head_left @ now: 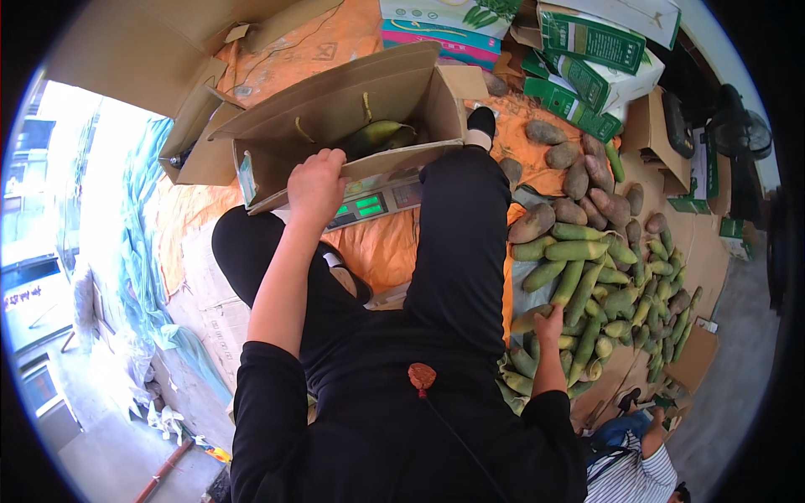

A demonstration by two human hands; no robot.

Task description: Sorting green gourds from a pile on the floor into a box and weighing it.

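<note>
An open cardboard box point(277, 172) with cord handles stands on a scale point(356, 211) with a lit green display, in front of my knees. My left hand point(317, 186) is closed over the box's near edge, its fingers curling inside. Within the box lie a few green radishes point(373, 138), partly hidden by its wall. To my right spreads a large heap of green radishes point(616, 298). My right hand point(549, 325) reaches into the heap's near left side, its fingers closed around the end of a green radish point(567, 283).
Brownish-red, potato-like tubers point(579, 178) lie beyond the radish heap on an orange sheet point(335, 33). Green and white cartons point(587, 75) are stacked at the far right. Another person in a striped shirt point(633, 474) is at the lower right. Blue plastic sheeting point(142, 251) hangs at the left.
</note>
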